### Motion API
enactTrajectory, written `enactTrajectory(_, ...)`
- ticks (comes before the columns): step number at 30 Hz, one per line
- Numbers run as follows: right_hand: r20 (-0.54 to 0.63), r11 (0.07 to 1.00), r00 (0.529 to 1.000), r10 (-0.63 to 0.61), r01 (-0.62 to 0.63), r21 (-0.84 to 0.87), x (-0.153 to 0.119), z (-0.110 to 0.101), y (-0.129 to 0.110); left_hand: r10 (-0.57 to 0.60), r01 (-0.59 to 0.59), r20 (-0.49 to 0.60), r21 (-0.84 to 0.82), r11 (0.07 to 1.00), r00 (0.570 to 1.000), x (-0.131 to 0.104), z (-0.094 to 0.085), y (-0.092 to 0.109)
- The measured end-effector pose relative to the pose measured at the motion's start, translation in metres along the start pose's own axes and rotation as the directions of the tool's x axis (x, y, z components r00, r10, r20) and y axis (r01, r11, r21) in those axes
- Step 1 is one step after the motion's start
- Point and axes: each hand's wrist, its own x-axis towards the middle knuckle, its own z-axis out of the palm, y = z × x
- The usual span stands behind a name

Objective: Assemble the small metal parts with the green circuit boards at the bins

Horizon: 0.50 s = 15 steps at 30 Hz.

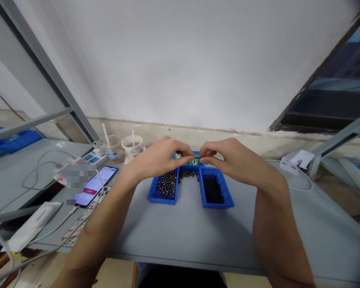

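Pinch grip, closed: your left hand (167,155) and right hand (228,157) hold one thin dark rod-like piece (197,157); slackening could drop it.

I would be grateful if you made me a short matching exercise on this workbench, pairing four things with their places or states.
1. Phone
2. Heap of metallic parts
3. Black parts
4. Thin dark piece

A. Inside the right blue bin
B. Pinched between the left hand and the right hand
C. Lying with its screen lit
D. Inside the left blue bin

Pairs: 1-C, 2-D, 3-A, 4-B
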Motion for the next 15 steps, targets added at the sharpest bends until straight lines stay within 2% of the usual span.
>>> enactTrajectory(5,0.033,1.0,0.999,0.015,-0.014,-0.014,-0.0005,-0.0003,-0.0008,-0.009,0.009,-0.016,-0.011,1.0,1.0,-0.0004,-0.0012,0.0018)
enactTrajectory(15,-0.005,1.0,1.0,-0.024,0.024,-0.001,0.0003,0.003,0.0023,0.003,-0.004,-0.024,-0.013,1.0,1.0,-0.0002,-0.0009,0.0021)
